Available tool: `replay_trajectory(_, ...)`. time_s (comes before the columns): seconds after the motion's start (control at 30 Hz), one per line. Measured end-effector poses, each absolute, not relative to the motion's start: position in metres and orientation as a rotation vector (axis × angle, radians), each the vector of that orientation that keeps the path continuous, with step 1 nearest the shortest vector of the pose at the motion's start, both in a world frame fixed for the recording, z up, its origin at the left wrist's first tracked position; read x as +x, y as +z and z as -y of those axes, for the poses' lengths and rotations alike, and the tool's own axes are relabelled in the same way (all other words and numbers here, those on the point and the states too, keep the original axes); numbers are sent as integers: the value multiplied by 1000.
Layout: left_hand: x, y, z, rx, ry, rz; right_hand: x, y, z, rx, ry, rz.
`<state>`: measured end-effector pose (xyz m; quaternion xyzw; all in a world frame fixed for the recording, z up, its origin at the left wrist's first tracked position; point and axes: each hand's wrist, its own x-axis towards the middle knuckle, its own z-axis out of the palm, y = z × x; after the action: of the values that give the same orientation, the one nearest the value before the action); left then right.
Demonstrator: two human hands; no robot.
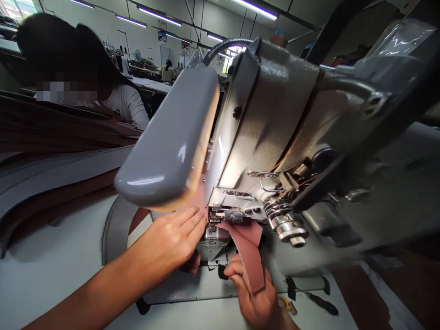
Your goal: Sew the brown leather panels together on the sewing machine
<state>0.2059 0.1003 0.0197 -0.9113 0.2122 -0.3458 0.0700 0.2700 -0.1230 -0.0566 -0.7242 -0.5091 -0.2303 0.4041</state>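
Hands | my left hand point(172, 238) flat, fingers extended, seemingly pressing reddish-brown leather strip point(249, 256) beside needle | right hand point(256, 298) pinching strip's near end.

The strip point(249, 256) is reddish brown, the machine point(275, 114) is light grey, the lamp point(172, 142) grey (warm yellow glow underneath), the thread point(285, 158) orange.

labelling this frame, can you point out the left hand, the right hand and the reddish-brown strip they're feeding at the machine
left hand point(172, 238), head view, on the back of the hand.
right hand point(256, 300), head view, on the back of the hand below the strip.
reddish-brown strip point(249, 254), head view, on its middle stretch.
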Motion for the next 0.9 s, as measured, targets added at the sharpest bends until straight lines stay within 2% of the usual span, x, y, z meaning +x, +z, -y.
replay_trajectory(0.13,206,16,-103,-2780,-1043,-648,264,-18,91,-1852,-922,1361)
replay_trajectory(0.2,206,16,-104,-2811,-1032,-651,268,-7,81,-1921,-990,1342)
replay_trajectory(0.43,201,27,-106,-3114,-1080,-785,280,1,84,-1951,-921,1453)
replay_trajectory(0.57,198,30,-106,-3082,-1143,-843,284,2,87,-1940,-904,1497)
replay_trajectory(0.9,194,28,-112,-3092,-875,-852,285,1,88,-1898,-944,1500)
